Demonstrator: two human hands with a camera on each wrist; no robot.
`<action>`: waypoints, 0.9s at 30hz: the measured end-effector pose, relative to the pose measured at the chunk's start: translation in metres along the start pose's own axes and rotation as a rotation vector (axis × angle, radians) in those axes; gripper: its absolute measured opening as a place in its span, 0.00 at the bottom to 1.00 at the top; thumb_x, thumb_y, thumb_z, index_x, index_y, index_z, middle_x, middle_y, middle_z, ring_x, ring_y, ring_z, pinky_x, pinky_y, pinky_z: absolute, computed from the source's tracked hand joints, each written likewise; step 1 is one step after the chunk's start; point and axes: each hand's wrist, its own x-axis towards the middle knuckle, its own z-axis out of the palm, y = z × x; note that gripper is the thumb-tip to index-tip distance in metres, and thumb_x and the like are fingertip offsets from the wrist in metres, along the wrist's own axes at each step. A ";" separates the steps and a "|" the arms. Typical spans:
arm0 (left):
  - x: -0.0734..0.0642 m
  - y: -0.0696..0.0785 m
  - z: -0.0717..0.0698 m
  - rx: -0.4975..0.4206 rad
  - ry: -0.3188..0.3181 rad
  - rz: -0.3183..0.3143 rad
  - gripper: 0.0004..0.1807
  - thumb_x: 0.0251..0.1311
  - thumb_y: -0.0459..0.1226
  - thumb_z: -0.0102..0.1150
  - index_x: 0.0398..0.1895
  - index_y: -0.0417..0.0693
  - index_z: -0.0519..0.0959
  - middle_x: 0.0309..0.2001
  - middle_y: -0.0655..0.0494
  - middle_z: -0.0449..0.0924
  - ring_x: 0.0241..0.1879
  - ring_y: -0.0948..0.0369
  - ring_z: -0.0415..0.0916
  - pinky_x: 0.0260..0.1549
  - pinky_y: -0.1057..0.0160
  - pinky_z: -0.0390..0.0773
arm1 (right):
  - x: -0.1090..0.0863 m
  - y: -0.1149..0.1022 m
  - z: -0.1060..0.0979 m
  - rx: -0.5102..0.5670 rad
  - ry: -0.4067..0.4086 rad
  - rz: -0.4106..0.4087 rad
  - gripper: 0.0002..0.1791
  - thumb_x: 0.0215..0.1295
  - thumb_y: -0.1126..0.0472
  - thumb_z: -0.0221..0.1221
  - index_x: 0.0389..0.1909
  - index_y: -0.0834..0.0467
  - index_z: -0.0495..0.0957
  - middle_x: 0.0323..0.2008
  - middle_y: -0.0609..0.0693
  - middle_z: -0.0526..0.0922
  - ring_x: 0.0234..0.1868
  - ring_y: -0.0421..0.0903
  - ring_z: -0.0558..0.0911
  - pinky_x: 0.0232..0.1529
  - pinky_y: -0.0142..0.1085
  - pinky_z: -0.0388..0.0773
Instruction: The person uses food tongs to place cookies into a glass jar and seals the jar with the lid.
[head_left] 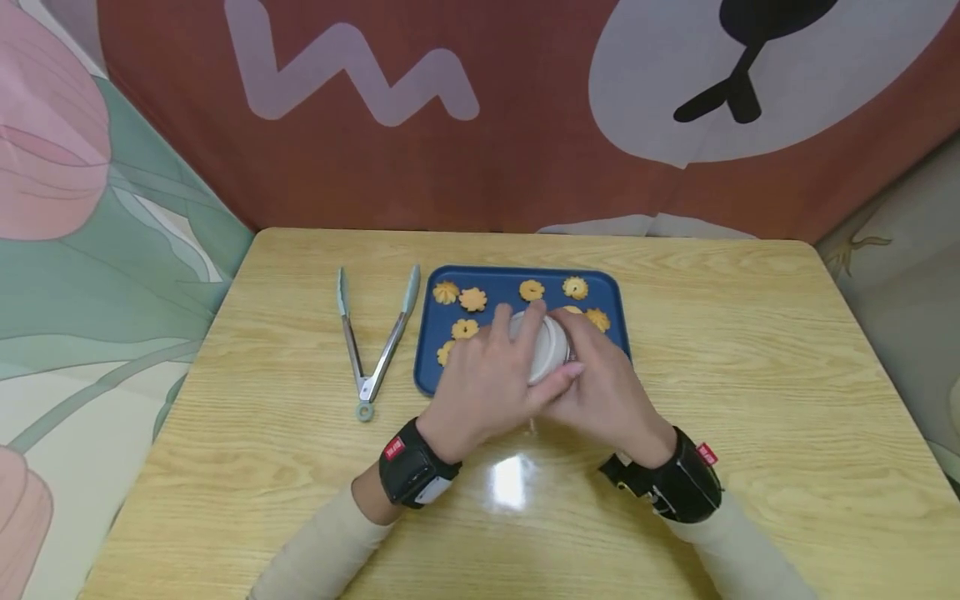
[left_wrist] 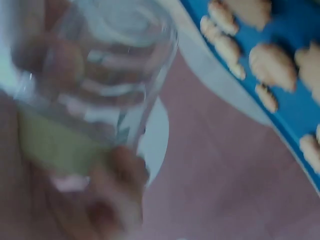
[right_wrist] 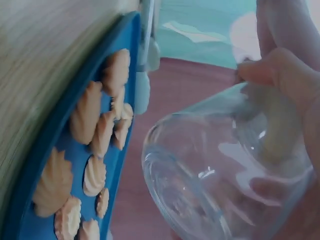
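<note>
L hand [head_left: 483, 383] is on top of the jar's pale lid [head_left: 550, 352], fingers curled over the far side, thumb across the near rim; R hand [head_left: 607, 396] wraps the clear jar [right_wrist: 220, 170] from the right. Risk: the wall looks smooth, so a hard twist or pull on the lid w/ a weak R grip could make the jar spin or slip. It's up off the table [head_left: 750, 375], by the near-right part of the blue tray [head_left: 620, 310], so a drop might crack cookies [head_left: 473, 299]; can't tell if it's directly over them, or how tight the lid is.

Pose: wrists angle inward from near L & near R, hands meeting at the jar, backs up approx. Tongs [head_left: 365, 388] lie spread left of the tray, hinge end near, tips far.
</note>
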 end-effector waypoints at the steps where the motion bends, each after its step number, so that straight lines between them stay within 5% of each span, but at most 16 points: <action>1: 0.000 -0.003 -0.003 -0.026 -0.023 0.037 0.43 0.59 0.68 0.38 0.66 0.47 0.62 0.46 0.42 0.72 0.26 0.57 0.75 0.10 0.62 0.75 | 0.000 0.002 -0.002 0.029 -0.014 0.018 0.50 0.39 0.50 0.73 0.64 0.62 0.60 0.54 0.59 0.72 0.50 0.51 0.73 0.44 0.52 0.77; 6: 0.001 -0.015 -0.024 -0.167 -0.114 0.210 0.45 0.55 0.64 0.53 0.72 0.57 0.53 0.57 0.46 0.66 0.44 0.57 0.72 0.27 0.59 0.80 | 0.001 0.008 -0.020 0.148 -0.134 0.096 0.55 0.33 0.49 0.76 0.66 0.53 0.59 0.54 0.53 0.72 0.48 0.48 0.74 0.43 0.52 0.76; 13: -0.002 -0.016 -0.043 -0.291 -0.179 0.310 0.45 0.47 0.61 0.64 0.67 0.56 0.61 0.45 0.50 0.70 0.28 0.64 0.72 0.22 0.66 0.77 | 0.001 0.006 -0.036 0.164 -0.358 0.039 0.49 0.33 0.49 0.76 0.61 0.44 0.61 0.51 0.43 0.74 0.45 0.42 0.74 0.39 0.46 0.78; 22: 0.001 -0.012 -0.039 -0.214 -0.043 0.277 0.43 0.39 0.69 0.59 0.54 0.51 0.74 0.29 0.56 0.71 0.17 0.66 0.67 0.11 0.66 0.71 | 0.000 0.004 -0.029 0.174 -0.341 0.005 0.51 0.28 0.53 0.76 0.61 0.43 0.62 0.48 0.41 0.75 0.44 0.39 0.75 0.38 0.43 0.78; 27: 0.001 -0.009 -0.026 -0.077 0.043 0.127 0.39 0.40 0.73 0.50 0.35 0.48 0.76 0.18 0.59 0.70 0.11 0.64 0.63 0.05 0.64 0.65 | 0.001 0.001 -0.022 0.105 -0.299 -0.003 0.53 0.32 0.48 0.75 0.64 0.52 0.61 0.50 0.47 0.75 0.44 0.42 0.76 0.37 0.43 0.79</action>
